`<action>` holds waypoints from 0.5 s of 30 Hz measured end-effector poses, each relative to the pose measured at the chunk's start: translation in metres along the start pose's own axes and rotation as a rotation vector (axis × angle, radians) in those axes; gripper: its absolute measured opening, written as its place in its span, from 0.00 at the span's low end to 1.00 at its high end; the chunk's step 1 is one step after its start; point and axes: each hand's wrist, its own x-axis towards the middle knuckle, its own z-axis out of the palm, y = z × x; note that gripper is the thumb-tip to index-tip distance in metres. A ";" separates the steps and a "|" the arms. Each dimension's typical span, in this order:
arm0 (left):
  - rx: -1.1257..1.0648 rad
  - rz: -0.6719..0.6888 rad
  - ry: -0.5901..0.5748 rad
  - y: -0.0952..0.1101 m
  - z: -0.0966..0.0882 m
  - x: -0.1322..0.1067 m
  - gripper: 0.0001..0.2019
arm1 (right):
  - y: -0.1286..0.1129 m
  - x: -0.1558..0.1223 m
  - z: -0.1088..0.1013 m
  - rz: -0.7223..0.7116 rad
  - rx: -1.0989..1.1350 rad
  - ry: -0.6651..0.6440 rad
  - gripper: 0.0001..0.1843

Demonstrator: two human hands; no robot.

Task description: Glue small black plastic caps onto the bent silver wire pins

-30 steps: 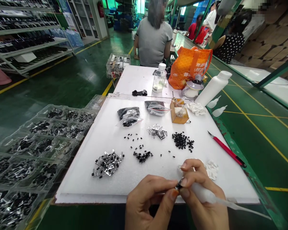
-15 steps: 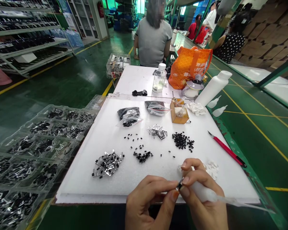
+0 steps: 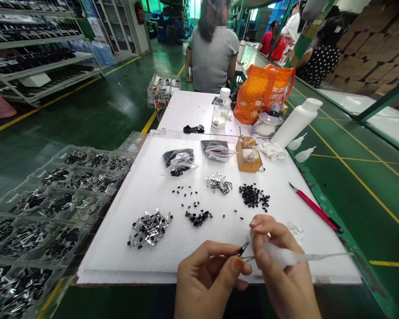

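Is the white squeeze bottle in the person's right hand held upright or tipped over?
Tipped nearly flat: the white squeeze bottle lies in the right hand, its thin nozzle pointing sideways.

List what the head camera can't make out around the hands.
Head view:
- black piece in the left hand: too small, and the fingers cover part of it.
- white plastic applicator: the right hand hides its near end.
- both forearms: cut off by the bottom edge.
- cardboard tray contents: too small.

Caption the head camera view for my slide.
Left hand holds a small black part near a white squeeze bottle in the right hand, over a white foam board.
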 end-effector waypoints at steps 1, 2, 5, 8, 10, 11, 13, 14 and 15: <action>-0.033 -0.059 0.000 0.002 0.000 0.001 0.17 | 0.002 0.008 -0.007 0.032 -0.016 0.003 0.10; -0.059 -0.110 0.003 0.005 -0.001 0.002 0.18 | 0.004 0.020 -0.016 0.057 -0.037 -0.002 0.12; -0.123 -0.191 0.035 0.011 -0.002 0.003 0.20 | 0.006 0.078 -0.038 0.009 -0.158 0.029 0.18; -0.198 -0.223 0.043 0.015 -0.003 0.003 0.20 | 0.005 0.144 -0.045 -0.130 -0.335 0.095 0.25; -0.235 -0.251 0.022 0.015 -0.005 0.003 0.21 | 0.003 0.177 -0.039 -0.153 -0.445 0.016 0.26; -0.249 -0.263 0.008 0.015 -0.007 0.003 0.20 | 0.002 0.188 -0.035 -0.173 -0.522 -0.059 0.25; -0.274 -0.276 -0.011 0.013 -0.010 0.004 0.20 | 0.002 0.200 -0.024 -0.213 -0.630 -0.167 0.21; -0.283 -0.278 -0.016 0.013 -0.012 0.004 0.19 | 0.002 0.202 -0.020 -0.230 -0.659 -0.190 0.20; -0.292 -0.280 -0.018 0.012 -0.013 0.005 0.19 | 0.002 0.202 -0.016 -0.241 -0.667 -0.186 0.19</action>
